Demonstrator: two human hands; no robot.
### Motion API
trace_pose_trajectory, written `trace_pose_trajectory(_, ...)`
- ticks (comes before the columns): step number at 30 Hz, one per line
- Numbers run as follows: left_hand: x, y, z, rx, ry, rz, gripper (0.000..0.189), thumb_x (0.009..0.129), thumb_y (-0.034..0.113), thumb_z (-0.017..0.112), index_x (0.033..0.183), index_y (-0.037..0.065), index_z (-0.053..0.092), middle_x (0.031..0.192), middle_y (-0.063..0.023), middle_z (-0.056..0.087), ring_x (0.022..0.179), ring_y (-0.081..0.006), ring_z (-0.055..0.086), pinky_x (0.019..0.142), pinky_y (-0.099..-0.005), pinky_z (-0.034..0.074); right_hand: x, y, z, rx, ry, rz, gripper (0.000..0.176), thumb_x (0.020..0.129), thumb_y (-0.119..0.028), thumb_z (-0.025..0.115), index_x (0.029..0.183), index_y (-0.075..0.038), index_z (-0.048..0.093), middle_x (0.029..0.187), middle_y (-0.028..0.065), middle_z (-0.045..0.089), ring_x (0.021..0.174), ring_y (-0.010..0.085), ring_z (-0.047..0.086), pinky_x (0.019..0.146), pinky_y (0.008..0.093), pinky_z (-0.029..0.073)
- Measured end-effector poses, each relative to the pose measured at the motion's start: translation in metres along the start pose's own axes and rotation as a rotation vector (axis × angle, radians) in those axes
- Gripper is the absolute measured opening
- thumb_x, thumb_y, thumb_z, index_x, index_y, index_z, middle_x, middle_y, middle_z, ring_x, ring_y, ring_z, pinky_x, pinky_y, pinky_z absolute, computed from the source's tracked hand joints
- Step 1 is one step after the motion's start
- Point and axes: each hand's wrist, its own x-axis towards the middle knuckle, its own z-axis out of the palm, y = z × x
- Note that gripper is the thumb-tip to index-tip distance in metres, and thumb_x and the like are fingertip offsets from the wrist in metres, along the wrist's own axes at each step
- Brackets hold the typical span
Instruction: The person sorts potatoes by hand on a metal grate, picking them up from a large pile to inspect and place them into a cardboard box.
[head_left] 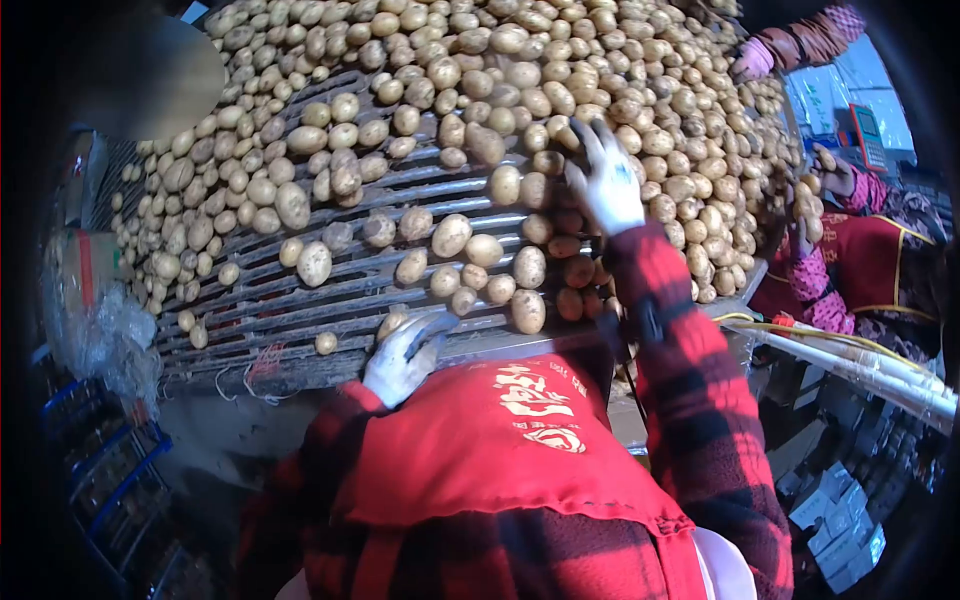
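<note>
Several potatoes [451, 235] lie spread over a grate of dark metal bars [360, 262]. My right hand [608, 180], in a white glove with darkened fingertips, reaches over the heaped potatoes right of the middle, its fingers apart and nothing seen in them. Near the grate's front edge is my left hand [407, 355], gloved in white and grey. It rests beside a potato [392, 324] that shows just past its fingers; its fingers point right, and whether they hold anything is hidden.
At the right a co-worker in a red apron [860, 262] has hands near potatoes. Another co-worker's arm [800, 45] reaches in at the upper right. White pipes [860, 372] run along the right; crumpled clear plastic [115, 335] hangs at the left.
</note>
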Motion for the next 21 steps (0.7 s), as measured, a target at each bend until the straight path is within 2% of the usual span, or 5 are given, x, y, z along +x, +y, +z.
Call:
trace_pose_trajectory(4, 0.031, 0.018, -0.007, 0.298, 0.095, 0.205, 0.035, 0.099, 0.007, 0.062, 0.133, 0.009, 0.068, 0.132, -0.0135, 0.07, 0.123, -0.0351, 0.066, 0.107, -0.0458, 0.052, 0.066, 0.006, 0.022, -0.252, -0.422, 0.201, 0.05, 0.09, -0.023, 0.073, 0.14, -0.02, 0.067, 0.142, 0.0179, 0.064, 0.13, 0.0391, 0.062, 0.11, 0.047, 0.052)
trace_pose_trajectory(7, 0.064, 0.008, -0.028, 0.751, 0.19, 0.35, 0.048, 0.089, 0.008, 0.066, 0.137, 0.015, 0.066, 0.142, -0.0108, 0.065, 0.133, -0.0336, 0.059, 0.115, -0.0538, 0.045, 0.051, 0.025, -0.003, 0.368, -0.296, 0.339, 0.042, 0.097, -0.019, 0.07, 0.138, -0.012, 0.068, 0.126, 0.0091, 0.072, 0.117, 0.0192, 0.066, 0.098, 0.0344, 0.055)
trace_pose_trajectory(11, 0.131, -0.011, -0.032, 1.202, 0.089, 0.463, 0.062, 0.09, 0.011, 0.061, 0.151, 0.022, 0.058, 0.156, -0.0103, 0.054, 0.14, -0.0333, 0.052, 0.125, -0.0554, 0.036, -0.036, 0.028, -0.059, 1.561, -0.004, 0.803, 0.033, 0.102, -0.016, 0.063, 0.132, -0.001, 0.063, 0.108, 0.0127, 0.072, 0.096, 0.0267, 0.071, 0.077, 0.0345, 0.06)
trace_pose_trajectory(16, 0.22, 0.009, -0.029, 0.959, -0.012, 0.324, 0.048, 0.091, 0.023, 0.073, 0.137, 0.017, 0.065, 0.13, -0.0131, 0.066, 0.12, -0.0354, 0.063, 0.107, -0.0471, 0.049, -0.154, 0.002, -0.076, 1.972, -0.096, 1.132, 0.035, 0.106, -0.027, 0.066, 0.13, -0.001, 0.062, 0.113, 0.0162, 0.07, 0.095, 0.0293, 0.071, 0.084, 0.0442, 0.064)
trace_pose_trajectory(21, 0.196, 0.056, 0.024, 0.086, 0.038, 0.308, 0.058, 0.096, 0.03, 0.075, 0.148, 0.012, 0.058, 0.143, -0.016, 0.063, 0.134, -0.037, 0.059, 0.114, -0.0471, 0.045, -0.172, -0.058, -0.067, 2.271, -0.2, 0.764, 0.085, 0.099, -0.031, 0.075, 0.168, -0.011, 0.028, 0.16, 0.0178, 0.048, 0.14, 0.0369, 0.056, 0.095, 0.0445, 0.06)
